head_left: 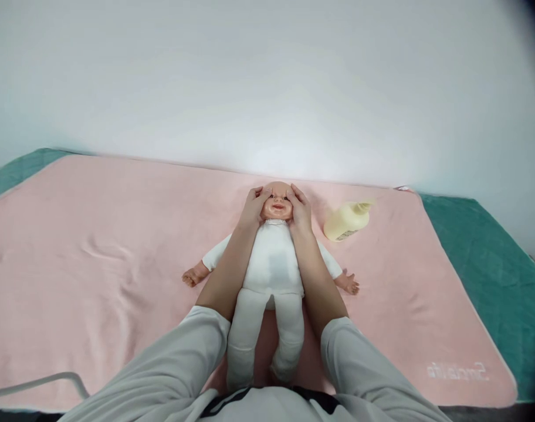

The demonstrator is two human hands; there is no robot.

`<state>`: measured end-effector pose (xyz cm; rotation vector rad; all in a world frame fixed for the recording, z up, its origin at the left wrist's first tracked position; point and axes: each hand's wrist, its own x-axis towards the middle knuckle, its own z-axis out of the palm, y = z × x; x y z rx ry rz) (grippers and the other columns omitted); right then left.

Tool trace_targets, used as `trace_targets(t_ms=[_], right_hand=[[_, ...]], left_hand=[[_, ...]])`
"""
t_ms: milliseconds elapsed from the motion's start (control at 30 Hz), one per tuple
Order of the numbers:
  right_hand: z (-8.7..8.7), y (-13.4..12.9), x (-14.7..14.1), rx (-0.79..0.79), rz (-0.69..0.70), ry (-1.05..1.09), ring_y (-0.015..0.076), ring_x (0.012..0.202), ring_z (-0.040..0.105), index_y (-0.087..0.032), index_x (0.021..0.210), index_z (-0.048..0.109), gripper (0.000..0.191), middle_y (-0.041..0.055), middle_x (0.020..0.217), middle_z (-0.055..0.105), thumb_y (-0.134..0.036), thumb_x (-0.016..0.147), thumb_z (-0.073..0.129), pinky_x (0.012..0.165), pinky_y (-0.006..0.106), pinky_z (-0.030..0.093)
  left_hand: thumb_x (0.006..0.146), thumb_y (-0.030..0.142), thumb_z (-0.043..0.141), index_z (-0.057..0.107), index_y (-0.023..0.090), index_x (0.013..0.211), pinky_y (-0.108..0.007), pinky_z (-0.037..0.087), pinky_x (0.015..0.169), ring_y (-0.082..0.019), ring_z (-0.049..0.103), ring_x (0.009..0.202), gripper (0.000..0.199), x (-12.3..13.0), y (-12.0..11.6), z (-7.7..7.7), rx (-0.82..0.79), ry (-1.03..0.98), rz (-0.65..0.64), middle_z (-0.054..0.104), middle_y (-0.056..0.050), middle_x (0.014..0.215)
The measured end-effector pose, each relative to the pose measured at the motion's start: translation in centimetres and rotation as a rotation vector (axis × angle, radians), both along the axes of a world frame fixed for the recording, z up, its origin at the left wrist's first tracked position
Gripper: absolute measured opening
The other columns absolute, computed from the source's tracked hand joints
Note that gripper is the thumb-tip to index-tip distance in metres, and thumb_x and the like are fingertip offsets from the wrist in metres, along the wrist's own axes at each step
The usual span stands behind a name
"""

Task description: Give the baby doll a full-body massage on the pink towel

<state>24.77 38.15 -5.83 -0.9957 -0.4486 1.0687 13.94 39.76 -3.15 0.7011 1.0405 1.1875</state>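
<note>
A baby doll with a white cloth body lies on its back, its head away from me and its legs toward me. Both my hands cup the sides of its head. My left hand is on the left side, its thumb beside the doll's eye. On the other side my right hand mirrors it, thumb by the other eye and fingers along the head. The doll's arms stretch out to both sides, partly behind my forearms. To the right of my right hand stands a pale yellow pump bottle.
Under the doll is a pink mat with some wrinkles at left. Green padding shows past its edges. A white wall rises behind. At the lower left a grey tube curves over the mat.
</note>
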Motion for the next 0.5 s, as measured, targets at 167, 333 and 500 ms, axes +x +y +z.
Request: trace_targets(t_ms=[167,333,500], right_hand=[[0.36,-0.17,0.1,-0.025,0.003,0.083,0.0164,0.093,0.071,-0.02,0.114,0.069,0.044,0.002,0.103,0.076,-0.021,0.07,0.073,0.098,0.04,0.058],[0.2,-0.01,0.43,-0.048,0.035,0.152,0.0188,0.094,0.072,-0.019,0.118,0.068,0.047,0.0035,0.103,0.076,-0.017,0.071,0.069,0.1,0.048,0.056],[0.25,0.06,0.51,-0.049,0.028,0.148,0.0193,0.097,0.071,-0.018,0.117,0.068,0.045,0.0051,0.107,0.075,-0.017,0.072,0.068,0.102,0.048,0.054]], left_hand=[[0.091,0.018,0.06,0.057,0.015,0.101,-0.032,0.055,0.086,-0.016,0.066,0.086,0.011,-0.05,0.04,0.4,-0.044,-0.005,0.01,0.064,-0.007,0.099],[0.093,0.016,0.055,0.058,0.015,0.103,-0.033,0.054,0.092,-0.017,0.067,0.091,0.01,-0.18,-0.05,0.77,-0.074,-0.021,0.012,0.066,-0.007,0.099],[0.094,0.016,0.054,0.058,0.015,0.102,-0.035,0.054,0.094,-0.018,0.067,0.092,0.009,-0.16,-0.13,0.8,-0.077,-0.038,0.024,0.066,-0.007,0.097]])
